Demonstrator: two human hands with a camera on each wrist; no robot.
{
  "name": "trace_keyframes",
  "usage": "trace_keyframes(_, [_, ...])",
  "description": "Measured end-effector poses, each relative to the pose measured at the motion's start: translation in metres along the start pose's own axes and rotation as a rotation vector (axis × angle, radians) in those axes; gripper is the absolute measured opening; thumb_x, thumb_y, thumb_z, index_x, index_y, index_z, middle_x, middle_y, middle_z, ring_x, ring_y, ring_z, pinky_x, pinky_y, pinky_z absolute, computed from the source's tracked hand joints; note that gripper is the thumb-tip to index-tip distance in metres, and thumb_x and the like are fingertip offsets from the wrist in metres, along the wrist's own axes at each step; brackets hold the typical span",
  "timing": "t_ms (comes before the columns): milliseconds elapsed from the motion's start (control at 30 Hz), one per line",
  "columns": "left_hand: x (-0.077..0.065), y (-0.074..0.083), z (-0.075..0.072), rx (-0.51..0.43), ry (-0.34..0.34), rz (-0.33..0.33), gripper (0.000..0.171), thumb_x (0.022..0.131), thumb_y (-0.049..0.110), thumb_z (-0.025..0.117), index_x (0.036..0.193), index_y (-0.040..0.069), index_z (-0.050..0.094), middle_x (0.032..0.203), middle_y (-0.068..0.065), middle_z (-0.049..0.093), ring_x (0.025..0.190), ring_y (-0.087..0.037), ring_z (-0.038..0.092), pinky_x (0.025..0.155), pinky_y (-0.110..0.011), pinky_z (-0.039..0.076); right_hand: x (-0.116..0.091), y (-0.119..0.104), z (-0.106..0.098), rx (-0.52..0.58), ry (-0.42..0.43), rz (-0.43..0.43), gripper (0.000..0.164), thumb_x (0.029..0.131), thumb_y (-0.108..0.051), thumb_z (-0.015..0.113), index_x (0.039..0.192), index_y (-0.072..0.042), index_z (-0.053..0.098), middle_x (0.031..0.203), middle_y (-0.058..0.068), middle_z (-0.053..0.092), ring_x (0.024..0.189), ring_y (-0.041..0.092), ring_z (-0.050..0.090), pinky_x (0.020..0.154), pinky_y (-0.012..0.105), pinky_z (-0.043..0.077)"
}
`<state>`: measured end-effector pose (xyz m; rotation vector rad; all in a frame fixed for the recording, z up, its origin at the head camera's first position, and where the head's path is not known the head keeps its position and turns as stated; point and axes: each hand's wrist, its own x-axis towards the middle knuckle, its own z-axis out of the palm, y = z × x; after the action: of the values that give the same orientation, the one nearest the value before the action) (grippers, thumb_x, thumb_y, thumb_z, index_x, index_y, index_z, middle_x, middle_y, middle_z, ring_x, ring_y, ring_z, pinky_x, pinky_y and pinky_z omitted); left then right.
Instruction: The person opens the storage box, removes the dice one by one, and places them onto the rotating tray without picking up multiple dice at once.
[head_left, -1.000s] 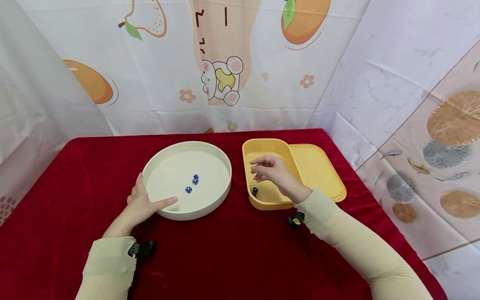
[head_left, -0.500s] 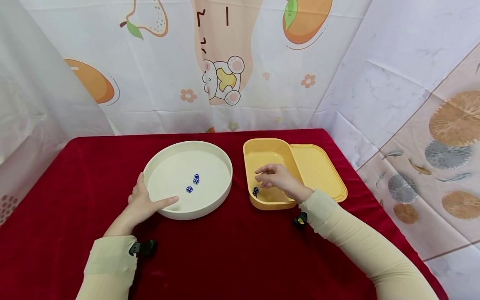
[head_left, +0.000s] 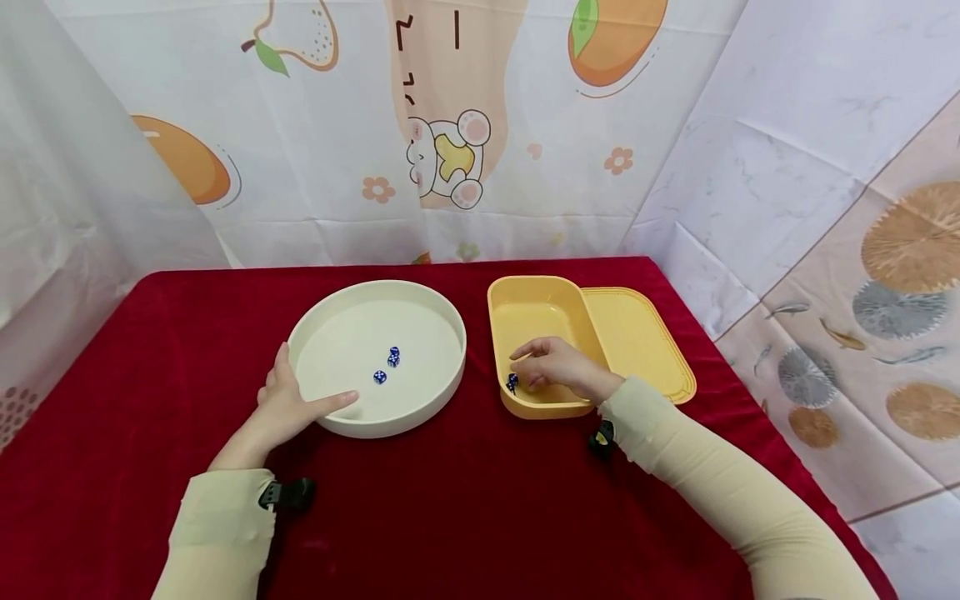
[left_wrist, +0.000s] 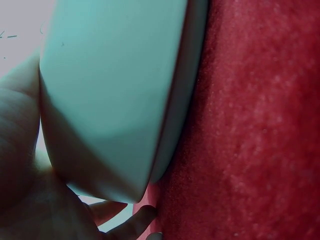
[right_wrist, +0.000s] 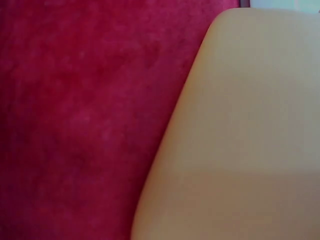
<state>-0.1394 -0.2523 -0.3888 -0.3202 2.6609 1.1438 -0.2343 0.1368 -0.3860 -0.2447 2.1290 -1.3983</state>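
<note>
My left hand (head_left: 283,407) holds the near left side of a round cream tray (head_left: 337,329), thumb over the rim and fingers along the outer wall. In the left wrist view that hand (left_wrist: 55,200) lies against the tray's wall (left_wrist: 110,100). Several blue dice (head_left: 380,377) with white dots lie inside the tray. My right hand (head_left: 558,367) reaches down into a yellow box (head_left: 525,321), fingers bent and thumb apart from them. Right by the fingertips, dark blue dice (head_left: 512,382) sit in the box's near left corner. The right wrist view shows only the box's outer wall (right_wrist: 240,125) and cloth.
A yellow lid (head_left: 637,342) lies flat against the box's right side. Red cloth (head_left: 450,517) covers the table. A printed curtain (head_left: 315,167) hangs behind it, with a patterned sheet (head_left: 787,250) on the right.
My right hand has lowered inside the yellow box, bringing the fingertips close to the dice in its corner. The left hand keeps its place on the tray.
</note>
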Motion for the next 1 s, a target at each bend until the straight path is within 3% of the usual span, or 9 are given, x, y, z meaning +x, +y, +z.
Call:
trace_keyframes(300, [0.0007,-0.0015,0.0004,0.004,-0.004,-0.004,0.141,0.078,0.060,0.075,0.149,0.004,-0.034,0.157,-0.039,-0.012,0.139,-0.063,0.000,0.107,-0.075,0.020,0.0010,0.0037,0.0002,-0.048,-0.037,-0.001,0.038,0.093,-0.008,0.061,0.127,0.006,0.058,0.099,0.010,0.071,0.077,0.015,0.064,0.073,0.027,0.055])
trace_keyframes(567, [0.0017,-0.0025,0.0002,0.004,-0.001,-0.001,0.141,0.078,0.060,0.075,0.149,0.005,-0.034,0.156,-0.038,-0.013,0.138,-0.063,0.001,0.107,-0.074,0.021,0.0030,0.0059,0.0034,-0.088,-0.058,-0.029,0.039,0.086,-0.002,0.060,0.124,0.007,0.061,0.087,0.005,0.067,0.074,0.012,0.059,0.070,0.024,0.053])
trace_keyframes(1000, [0.0018,-0.0024,-0.0001,-0.005,-0.005,-0.001,0.141,0.078,0.059,0.075,0.149,0.004,-0.033,0.157,-0.038,-0.013,0.139,-0.062,0.000,0.107,-0.075,0.020,0.0038,0.0042,0.0071,-0.142,-0.067,-0.043,0.031,0.087,0.003,0.060,0.117,0.010,0.062,0.073,0.000,0.059,0.065,0.012,0.050,0.063,0.023,0.045])
